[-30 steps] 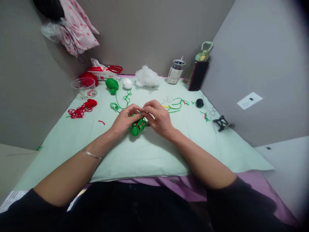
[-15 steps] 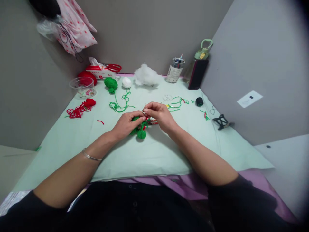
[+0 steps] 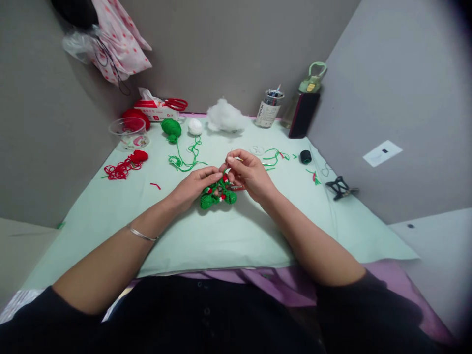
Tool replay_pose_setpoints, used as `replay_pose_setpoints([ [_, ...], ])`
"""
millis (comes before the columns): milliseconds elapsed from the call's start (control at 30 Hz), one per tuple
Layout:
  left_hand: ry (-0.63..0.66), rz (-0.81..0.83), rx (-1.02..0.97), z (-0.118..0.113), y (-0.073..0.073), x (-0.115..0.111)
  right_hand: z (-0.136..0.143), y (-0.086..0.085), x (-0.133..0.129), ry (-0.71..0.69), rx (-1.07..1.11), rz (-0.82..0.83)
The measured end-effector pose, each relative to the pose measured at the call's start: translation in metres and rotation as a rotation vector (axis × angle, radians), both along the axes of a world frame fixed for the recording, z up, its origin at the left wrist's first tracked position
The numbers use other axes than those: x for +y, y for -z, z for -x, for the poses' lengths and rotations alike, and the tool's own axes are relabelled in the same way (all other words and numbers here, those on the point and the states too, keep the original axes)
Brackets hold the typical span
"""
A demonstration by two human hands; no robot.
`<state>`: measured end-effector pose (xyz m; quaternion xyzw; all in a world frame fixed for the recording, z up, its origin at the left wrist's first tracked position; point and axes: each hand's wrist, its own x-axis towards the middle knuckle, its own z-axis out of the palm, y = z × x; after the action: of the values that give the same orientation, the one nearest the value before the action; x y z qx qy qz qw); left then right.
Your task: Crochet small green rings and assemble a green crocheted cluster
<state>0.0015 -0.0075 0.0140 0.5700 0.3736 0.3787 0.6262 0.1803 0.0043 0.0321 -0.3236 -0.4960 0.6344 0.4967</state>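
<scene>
Between my hands hangs a green crocheted piece (image 3: 230, 197) with round green balls and small red-and-white parts. My left hand (image 3: 195, 186) grips its upper edge between thumb and fingers. My right hand (image 3: 246, 173) is closed in a pinch just above and to the right of the piece; whatever sits between those fingertips is too small to make out. Partly hidden under my right hand lies a red-handled tool (image 3: 238, 187) on the cloth.
Around the pale green cloth (image 3: 221, 241) lie a green yarn ball (image 3: 171, 128), red yarn (image 3: 123, 167), white stuffing (image 3: 226, 117), green yarn scraps (image 3: 273, 156), a black spool (image 3: 305, 157) and a black stand (image 3: 341, 188). A pen cup (image 3: 268, 112), phone (image 3: 304, 115) and bottle (image 3: 310, 83) stand behind.
The crocheted piece has turned, so more green balls and red-and-white parts show. My right hand has risen slightly and its fingertips have moved up and to the right.
</scene>
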Motion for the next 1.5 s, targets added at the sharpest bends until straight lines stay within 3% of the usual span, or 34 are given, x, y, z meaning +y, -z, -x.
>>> replay_pose_setpoints([
  [233,-0.124,0.059,-0.062,0.003,-0.011,0.001,-0.004,-0.011,-0.003,0.081,0.075,-0.149],
  [367,-0.214,0.112,-0.135,0.003,-0.013,0.001,-0.006,-0.011,0.000,0.097,0.098,-0.151],
  [567,-0.010,0.212,-0.114,0.005,-0.006,0.002,-0.006,-0.008,0.002,0.104,0.056,-0.140],
  [767,0.022,0.181,-0.097,0.002,-0.003,-0.001,-0.006,-0.010,-0.002,0.077,0.011,-0.171],
  [1100,-0.300,0.010,-0.191,-0.004,-0.003,0.001,0.003,-0.006,-0.010,0.010,-0.081,-0.268],
  [1333,-0.247,0.025,-0.162,-0.006,-0.002,0.000,0.000,-0.003,-0.001,0.194,0.054,-0.191],
  [1500,-0.245,0.031,-0.131,-0.004,-0.004,0.000,-0.001,-0.003,0.000,0.182,-0.001,-0.202],
])
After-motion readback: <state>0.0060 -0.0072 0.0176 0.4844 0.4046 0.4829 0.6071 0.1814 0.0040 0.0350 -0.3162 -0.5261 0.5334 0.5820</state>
